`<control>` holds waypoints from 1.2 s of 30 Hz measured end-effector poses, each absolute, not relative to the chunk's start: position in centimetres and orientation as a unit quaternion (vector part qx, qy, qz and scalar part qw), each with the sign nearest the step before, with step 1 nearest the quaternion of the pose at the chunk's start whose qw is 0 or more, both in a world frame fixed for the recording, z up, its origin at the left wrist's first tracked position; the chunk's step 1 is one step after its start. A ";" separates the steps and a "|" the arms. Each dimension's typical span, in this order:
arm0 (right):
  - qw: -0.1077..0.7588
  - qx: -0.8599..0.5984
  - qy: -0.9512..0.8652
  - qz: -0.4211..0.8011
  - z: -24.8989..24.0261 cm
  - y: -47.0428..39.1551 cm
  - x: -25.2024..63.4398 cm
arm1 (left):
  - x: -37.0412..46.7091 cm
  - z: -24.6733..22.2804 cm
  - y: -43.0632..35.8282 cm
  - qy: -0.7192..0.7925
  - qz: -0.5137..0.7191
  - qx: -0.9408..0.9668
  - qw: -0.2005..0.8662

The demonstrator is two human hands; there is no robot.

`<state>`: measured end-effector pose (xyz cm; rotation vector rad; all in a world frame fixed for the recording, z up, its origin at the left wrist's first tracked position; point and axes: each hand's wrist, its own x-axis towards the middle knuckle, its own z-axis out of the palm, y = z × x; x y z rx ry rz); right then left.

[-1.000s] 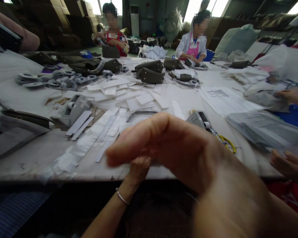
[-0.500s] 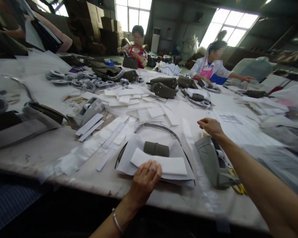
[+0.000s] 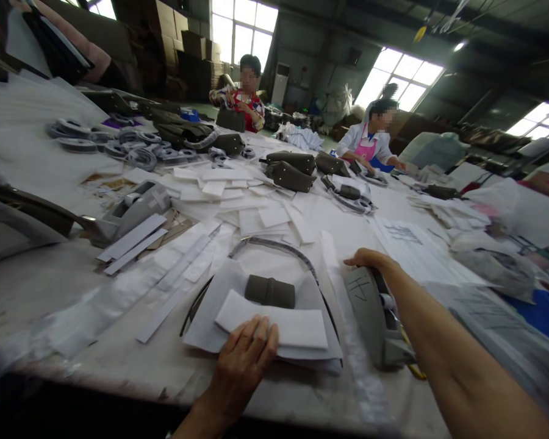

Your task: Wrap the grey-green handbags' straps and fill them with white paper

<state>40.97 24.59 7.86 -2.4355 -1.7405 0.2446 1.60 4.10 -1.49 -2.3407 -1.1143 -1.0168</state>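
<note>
Handbag (image 3: pixel 271 291), olive, on counter (image 3: pixel 114 360) near front edge, pale sheet (image 3: pixel 205 326) around flap. Prob. light, semi-stiff; lift by arched handle (image 3: pixel 283 245). Foam strip (image 3: pixel 297 329) likely soft, v. light. L hand (image 3: pixel 242 363): grip released, fingers laid on foam. R hand (image 3: pixel 376 259) at top of tape dispenser (image 3: pixel 366 317); grip state can't tell. Dispenser hand-marked, poss. "H" + 2nd char. Plastic (image 3: pixel 412 244) R: dark marks, illegible. No brand legible.
</note>
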 end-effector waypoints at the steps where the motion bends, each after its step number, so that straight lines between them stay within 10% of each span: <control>1: 0.064 -0.812 -0.575 0.079 8.3 24.4 40.9 | 1.6 -1.5 4.1 -0.395 -0.357 -0.828 0.176; 12: 0.219 -0.701 -0.672 0.098 10.7 10.3 32.6 | 1.6 -1.4 4.1 -0.388 -0.355 -0.833 0.173; 20: 0.269 -0.632 -0.726 0.025 1.1 -3.0 31.7 | 1.5 -1.1 4.4 -0.394 -0.356 -0.829 0.178; 26: 0.258 -0.640 -0.722 -0.053 -4.9 -4.4 34.0 | 0.7 1.3 4.9 -0.424 -0.372 -0.817 0.117; 36: 0.276 -0.651 -0.706 -0.023 -1.7 -2.9 34.0 | -0.7 3.9 6.3 -0.493 -0.402 -0.769 0.070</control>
